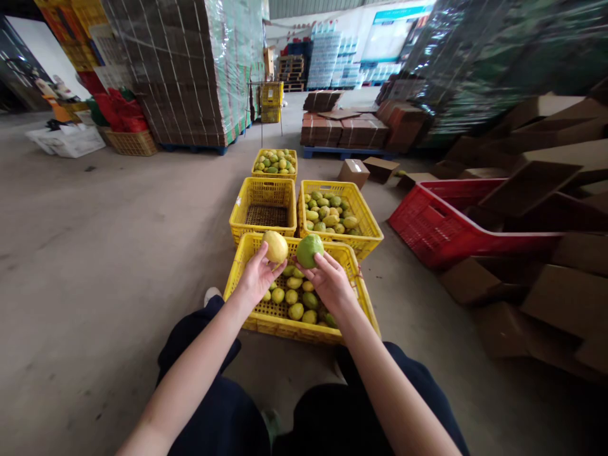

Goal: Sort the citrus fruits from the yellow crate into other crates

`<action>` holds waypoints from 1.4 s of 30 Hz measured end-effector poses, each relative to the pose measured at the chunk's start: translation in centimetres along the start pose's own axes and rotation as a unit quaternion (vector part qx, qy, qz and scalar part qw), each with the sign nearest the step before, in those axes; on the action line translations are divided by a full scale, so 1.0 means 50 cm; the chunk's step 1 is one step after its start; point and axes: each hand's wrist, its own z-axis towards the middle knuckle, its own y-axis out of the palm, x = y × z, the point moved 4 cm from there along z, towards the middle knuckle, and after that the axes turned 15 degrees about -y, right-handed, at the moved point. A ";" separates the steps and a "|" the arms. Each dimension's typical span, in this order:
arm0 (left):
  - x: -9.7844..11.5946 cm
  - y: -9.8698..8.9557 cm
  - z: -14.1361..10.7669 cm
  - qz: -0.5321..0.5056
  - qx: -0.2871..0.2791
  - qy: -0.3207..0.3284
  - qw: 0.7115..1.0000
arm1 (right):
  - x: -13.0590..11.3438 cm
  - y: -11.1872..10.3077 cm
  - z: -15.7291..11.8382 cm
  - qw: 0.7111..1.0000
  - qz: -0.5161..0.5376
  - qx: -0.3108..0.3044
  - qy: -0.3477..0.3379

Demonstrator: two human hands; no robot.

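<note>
My left hand (259, 277) holds up a round, pale yellow fruit (275, 247) that looks like a guava, its fingers beneath and around it. Close by on the right, my right hand (327, 278) grips a green fruit (309, 251) of similar size. The two fruits are side by side with a small gap between them. Both are raised above a wide yellow crate (285, 326), where several yellow and green fruits (295, 310) lie on the perforated bottom. My hands and forearms hide part of that crate.
Behind stand a yellow crate (239, 212) with no fruit visible, a fruit-filled crate (375, 232) and a smaller filled crate (274, 175). To the right are a red crate (430, 228) and piled cardboard boxes (565, 297). Wrapped pallet stacks (166, 76) rise farther back.
</note>
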 end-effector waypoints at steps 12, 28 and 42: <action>-0.003 -0.005 0.004 0.035 -0.035 -0.010 0.999 | 0.005 -0.016 0.004 1.000 -0.002 -0.025 0.003; 0.006 0.001 -0.001 0.018 -0.026 -0.003 0.999 | 0.009 -0.018 0.009 0.999 0.047 -0.013 0.010; -0.025 0.027 0.005 0.056 -0.038 -0.079 0.995 | 0.005 -0.015 0.003 0.999 0.026 0.027 0.024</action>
